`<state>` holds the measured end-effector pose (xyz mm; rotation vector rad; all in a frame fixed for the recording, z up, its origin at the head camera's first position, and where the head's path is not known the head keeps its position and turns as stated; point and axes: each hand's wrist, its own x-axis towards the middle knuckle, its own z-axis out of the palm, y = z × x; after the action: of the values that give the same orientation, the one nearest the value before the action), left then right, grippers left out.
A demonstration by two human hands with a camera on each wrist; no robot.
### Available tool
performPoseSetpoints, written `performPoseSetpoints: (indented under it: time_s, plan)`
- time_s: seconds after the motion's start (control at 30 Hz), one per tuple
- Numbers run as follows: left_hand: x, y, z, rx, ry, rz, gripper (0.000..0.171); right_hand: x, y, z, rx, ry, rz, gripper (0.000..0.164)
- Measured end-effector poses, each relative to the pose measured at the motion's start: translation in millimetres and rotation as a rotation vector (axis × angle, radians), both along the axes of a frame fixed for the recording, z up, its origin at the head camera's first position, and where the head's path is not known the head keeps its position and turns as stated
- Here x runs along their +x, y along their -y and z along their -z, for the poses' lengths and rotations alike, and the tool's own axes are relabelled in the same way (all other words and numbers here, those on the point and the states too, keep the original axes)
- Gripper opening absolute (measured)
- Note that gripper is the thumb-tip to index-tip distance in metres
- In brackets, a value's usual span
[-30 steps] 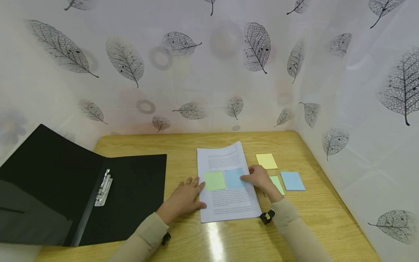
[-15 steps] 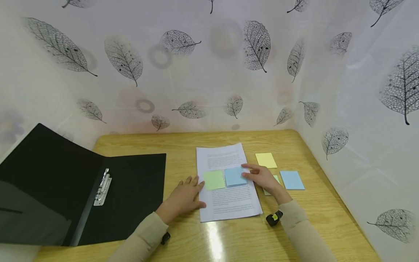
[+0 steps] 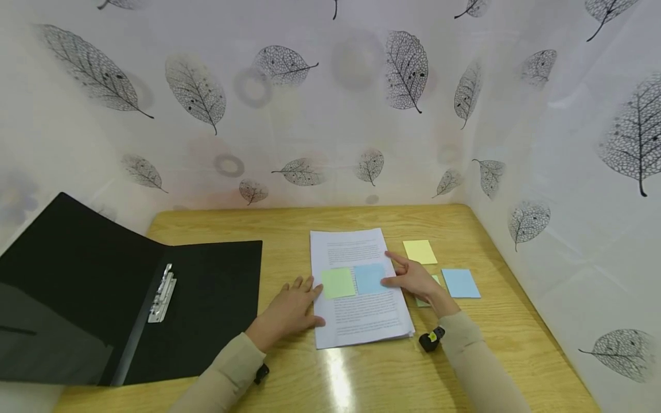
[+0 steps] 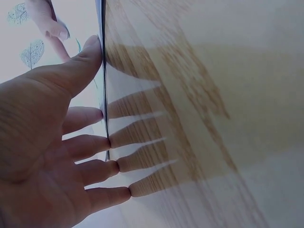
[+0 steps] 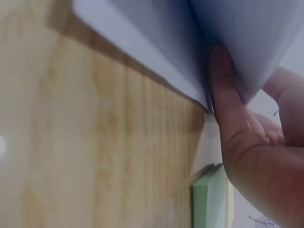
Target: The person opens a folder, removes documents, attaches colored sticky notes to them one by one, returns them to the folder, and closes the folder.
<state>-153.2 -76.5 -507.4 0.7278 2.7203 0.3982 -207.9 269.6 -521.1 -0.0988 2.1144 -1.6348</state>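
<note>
A stack of printed sheets (image 3: 361,327) lies mid-table. A green sticky note (image 3: 338,283) and a blue sticky note (image 3: 369,279) sit side by side on its top page. My left hand (image 3: 291,310) rests at the stack's left edge, fingers spread; its fingertips meet that edge in the left wrist view. My right hand (image 3: 415,282) holds the right edge, its thumb overlapping the blue note. In the right wrist view, one digit (image 5: 222,80) is between the lower sheets and a raised part of the stack (image 5: 251,38), with another finger on the far side.
An open black binder (image 3: 217,310) with a metal clip (image 3: 163,298) lies at left. Right of the sheets are a yellow note pad (image 3: 420,252), a blue note pad (image 3: 461,283) and a green note pad (image 5: 209,194) partly behind my right hand. A leaf-patterned curtain (image 3: 320,126) surrounds the table.
My right hand has shifted slightly right and its index finger has extended along the edge. The curled upper right corner of the sheets has come down flatter. My left hand stays put.
</note>
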Motion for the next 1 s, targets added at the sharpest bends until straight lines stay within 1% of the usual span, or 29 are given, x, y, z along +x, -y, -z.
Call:
performPoseSetpoints:
  time_s: [0.17, 0.27, 0.33, 0.43, 0.53, 0.6, 0.63, 0.8, 0.87, 1.0]
  plan:
    - [-0.1, 2.6, -0.8, 0.010, 0.015, -0.009, 0.085, -1.3, -4.0, -0.4, -0.044, 0.046, -0.055, 0.093]
    - [-0.6, 5.3, -0.4, 0.013, 0.023, -0.017, 0.089, -1.5, -5.4, 0.5, -0.081, 0.057, -0.087, 0.094]
    - [-1.1, 7.9, -0.9, 0.032, 0.033, -0.029, 0.091, -1.6, -6.1, 1.4, -0.100, 0.063, -0.097, 0.094]
    - [-2.0, 14.4, -1.4, 0.095, 0.025, -0.046, 0.093, -1.8, -7.2, 3.3, -0.103, 0.062, -0.098, 0.094]
    - [0.3, 26.3, -4.4, 0.221, 0.007, -0.102, 0.087, -2.2, -8.5, 5.8, -0.112, 0.060, -0.102, 0.093]
    - [4.1, 37.6, -7.1, 0.326, -0.012, -0.162, 0.081, -2.7, -9.0, 7.4, -0.122, 0.060, -0.105, 0.093]
    - [6.4, 44.3, -8.5, 0.380, -0.028, -0.202, 0.077, -3.2, -8.6, 7.8, -0.127, 0.060, -0.106, 0.093]
    - [23.1, 81.2, -15.9, 0.619, -0.118, -0.456, 0.062, -4.5, -6.7, 8.3, -0.109, 0.057, -0.083, 0.094]
    - [31.9, 95.5, -19.0, 0.701, -0.160, -0.566, 0.056, -4.5, -5.9, 7.9, -0.103, 0.056, -0.071, 0.095]
    - [51.7, 121.1, -24.8, 0.812, -0.247, -0.740, 0.046, -4.1, -4.3, 6.8, -0.088, 0.038, -0.062, 0.096]
